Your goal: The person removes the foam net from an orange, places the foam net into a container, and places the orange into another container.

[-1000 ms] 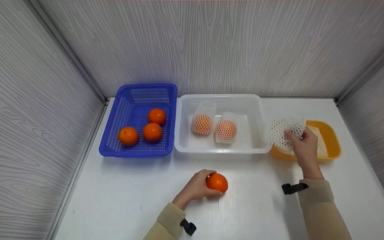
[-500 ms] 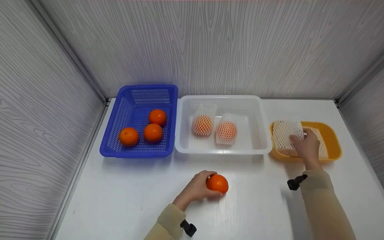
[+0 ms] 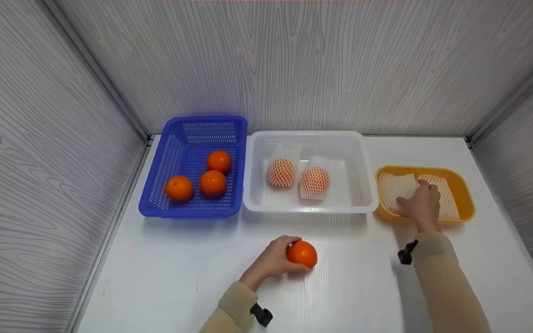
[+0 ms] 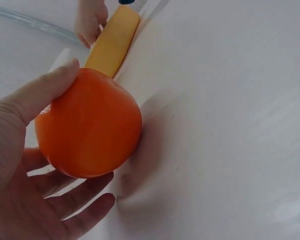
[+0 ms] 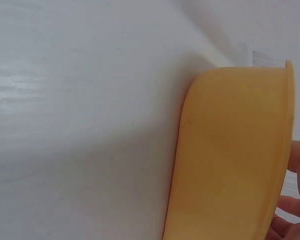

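In the head view, my left hand holds an orange on the white table, thumb and fingers at its sides. The left wrist view shows the thumb over the orange and the other fingers below it. My right hand reaches into the yellow tray, thumb and fingertips apart over the white foam nets. One net lies at the tray's left, another at its right. In the right wrist view the tray wall hides much of the hand.
Three loose oranges lie in the blue basket at the left. The white basket in the middle holds two netted oranges and touches or nearly touches the yellow tray. A wood-grain wall stands behind.
The net that my right hand held raised at the tray's left has come down flat inside the tray. My right hand has moved slightly lower with it. The left hand and its orange have stayed put.
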A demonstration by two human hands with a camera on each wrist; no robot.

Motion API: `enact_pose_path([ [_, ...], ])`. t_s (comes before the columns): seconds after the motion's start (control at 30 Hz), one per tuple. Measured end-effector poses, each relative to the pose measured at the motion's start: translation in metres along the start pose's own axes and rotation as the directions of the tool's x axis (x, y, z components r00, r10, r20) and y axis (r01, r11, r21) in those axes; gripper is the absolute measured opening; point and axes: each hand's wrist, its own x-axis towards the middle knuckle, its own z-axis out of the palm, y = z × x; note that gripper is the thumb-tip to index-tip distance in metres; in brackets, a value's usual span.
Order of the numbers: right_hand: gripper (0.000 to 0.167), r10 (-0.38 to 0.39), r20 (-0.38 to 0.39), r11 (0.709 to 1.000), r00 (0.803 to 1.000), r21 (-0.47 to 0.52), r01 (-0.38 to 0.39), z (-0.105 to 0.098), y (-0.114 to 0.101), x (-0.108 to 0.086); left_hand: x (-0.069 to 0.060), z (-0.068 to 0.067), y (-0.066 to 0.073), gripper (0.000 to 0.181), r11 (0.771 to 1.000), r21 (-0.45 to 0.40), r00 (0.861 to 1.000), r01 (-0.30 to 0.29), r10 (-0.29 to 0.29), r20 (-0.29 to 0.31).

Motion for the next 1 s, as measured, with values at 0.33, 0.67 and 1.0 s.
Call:
enact_pose_path([
  [0.33, 0.06, -0.115, -0.112, 0.988, 0.987, 0.092, 0.125, -0.004, -0.005, -0.009, 0.0, 0.0, 0.002, 0.071, 1.0, 0.006, 1.0, -0.014, 0.014, -0.004],
  [0.67, 0.045, -0.285, -0.201, 0.905, 0.937, 0.264, 0.332, -0.003, -0.029, -0.038, -0.002, 0.002, 0.002, 0.074, 0.997, 0.059, 0.998, -0.052, 0.053, -0.026],
  [1.0, 0.034, -0.365, -0.245, 0.823, 0.898, 0.366, 0.434, 0.009, -0.062, -0.069, -0.005, 0.0, 0.003, 0.072, 0.997, 0.034, 0.996, -0.064, 0.066, -0.063],
])
